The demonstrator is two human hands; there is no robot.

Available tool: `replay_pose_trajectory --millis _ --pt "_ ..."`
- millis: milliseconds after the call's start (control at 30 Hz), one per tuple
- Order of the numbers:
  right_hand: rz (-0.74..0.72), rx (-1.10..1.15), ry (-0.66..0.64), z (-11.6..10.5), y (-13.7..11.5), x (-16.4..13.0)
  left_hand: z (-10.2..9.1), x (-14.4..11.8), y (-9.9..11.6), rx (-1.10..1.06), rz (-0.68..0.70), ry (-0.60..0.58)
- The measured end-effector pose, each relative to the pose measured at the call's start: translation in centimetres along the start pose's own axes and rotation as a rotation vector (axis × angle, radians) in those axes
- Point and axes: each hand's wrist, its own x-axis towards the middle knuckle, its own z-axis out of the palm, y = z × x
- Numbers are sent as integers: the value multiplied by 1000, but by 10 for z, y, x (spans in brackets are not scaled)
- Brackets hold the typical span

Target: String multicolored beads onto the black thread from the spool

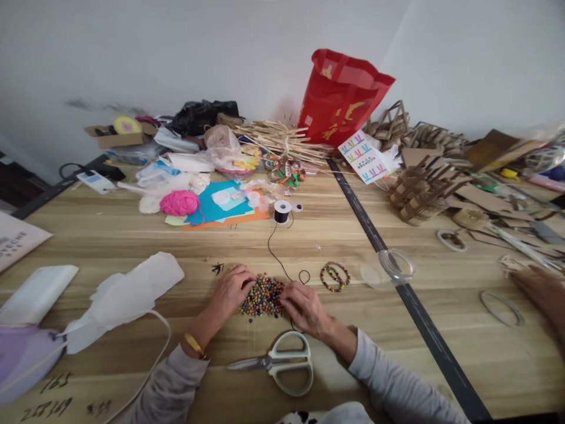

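Head view: the bead pile, a loose heap of small multicoloured beads, lies on the wooden tabletop between the person's two hands. At its left edge the left hand has its grip narrow, thumb and fingers bent close to the beads; whether a bead sits between them cannot be told. At the pile's right edge the right hand also keeps a narrow grip, fingertips gathered against the beads; whether it pinches a bead or cord is hidden.

Just right of the bead pile, past the right hand, two beaded loops lie overlapping. They look strung all the way round, so that much seems done. Many beads in the pile remain loose, and nothing partly strung can be made out. Beyond the pile stands a spool, from which black cord trails toward the right hand, curling beside it. It appears uncut on the spool side, so threading, tying and cutting another length seem to be left. On the wearer's side of the pile, scissors lie flat, blades pointing left, touched by neither hand. Far right of the pile, a co-worker's hand rests at the edge of view.
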Motion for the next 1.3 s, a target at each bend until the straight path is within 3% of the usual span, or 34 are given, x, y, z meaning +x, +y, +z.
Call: replay_pose_trajectory --millis 200,433,633,767,1067,1300 --pt "6 5 0 0 0 -1 -1 -2 1 -24 -11 -38" --pt "-3 19 -4 -1 1 0 -3 -1 0 -118 -50 18" --pt "11 24 -14 -1 -1 1 -3 4 2 -429 -204 118" --pt "47 28 10 -2 1 1 2 4 11 -561 -143 43" --pt "232 174 -22 1 -1 10 5 -3 20 -532 -11 -179" --pt "195 80 -126 3 -4 10 9 -9 23 -491 13 -191"
